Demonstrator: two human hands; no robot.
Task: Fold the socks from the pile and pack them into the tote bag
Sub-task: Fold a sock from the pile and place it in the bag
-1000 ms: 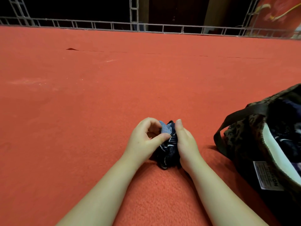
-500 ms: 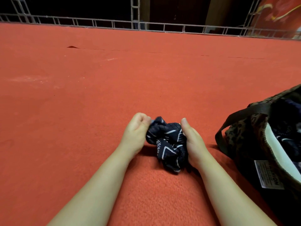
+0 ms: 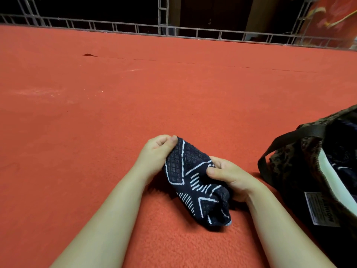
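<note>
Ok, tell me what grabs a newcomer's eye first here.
The dark navy sock with white line patterns, held at centre between the left hand and right hand over the red carpet. Next, the open camouflage tote bag at the right edge.

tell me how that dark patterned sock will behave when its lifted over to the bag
Probably floppy: the sock creases and sags between the left hand and right hand. Likely light, since fingertip pinches carry it. Its knit looks grippy, so slipping seems unlikely, though the loose end may catch on the tote bag.

Red carpet [image 3: 135,105] runs to a metal truss railing [image 3: 135,28].
</note>
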